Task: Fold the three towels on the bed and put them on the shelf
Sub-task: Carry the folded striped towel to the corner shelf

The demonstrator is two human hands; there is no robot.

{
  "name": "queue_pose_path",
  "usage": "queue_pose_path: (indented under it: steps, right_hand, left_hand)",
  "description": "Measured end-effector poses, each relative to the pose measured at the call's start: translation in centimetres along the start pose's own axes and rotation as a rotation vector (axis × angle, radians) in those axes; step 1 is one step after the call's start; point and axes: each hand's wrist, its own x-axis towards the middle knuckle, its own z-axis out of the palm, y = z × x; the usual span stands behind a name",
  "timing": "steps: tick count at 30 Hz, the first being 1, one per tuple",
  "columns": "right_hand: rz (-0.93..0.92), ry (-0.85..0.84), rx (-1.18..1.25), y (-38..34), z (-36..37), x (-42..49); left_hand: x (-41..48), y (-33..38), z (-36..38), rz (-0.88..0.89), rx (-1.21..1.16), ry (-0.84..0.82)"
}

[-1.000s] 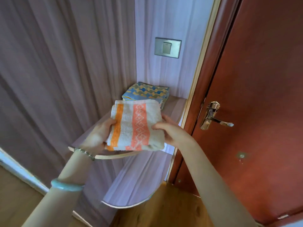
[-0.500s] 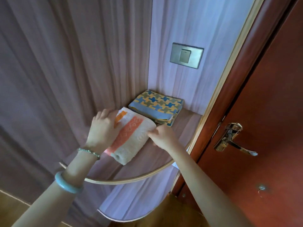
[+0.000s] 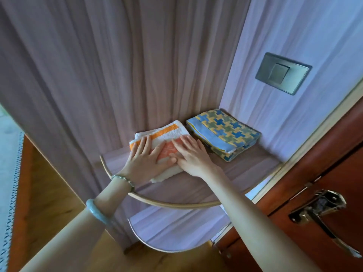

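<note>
The orange towel (image 3: 167, 132) lies folded on the shelf (image 3: 196, 185), under the left hand (image 3: 146, 158) and right hand (image 3: 191, 154). Both press flat on it side by side, fingers straight. A blue towel (image 3: 224, 132) lies just beside it, to the right

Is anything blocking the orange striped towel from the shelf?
Nothing visible: the orange striped towel already lies on the shelf beside the blue patterned towel, left hand and right hand pressing it.

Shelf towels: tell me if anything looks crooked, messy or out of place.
Nothing stands out. The striped towel lies folded on the shelf beside the checked towel, also neatly folded, and the left hand and right hand press flat on it.
</note>
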Motion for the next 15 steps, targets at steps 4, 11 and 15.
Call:
queue_pose_path:
  steps: [4,11,15]
  right_hand:
    - [-0.068,0.144,-0.024,0.3,-1.1,0.7]
    - [-0.104,0.019,-0.123,0.7,-0.3,2.0]
    - [-0.089,-0.026,-0.178,-0.7,-2.4,1.7]
  left_hand:
    - [-1.1,0.1,-0.6,-0.071,-0.001,0.100]
    - [-1.9,0.1,0.5,-0.219,-0.055,0.051]
    - [-3.1,-0.2,-1.0,-0.264,-0.214,0.073]
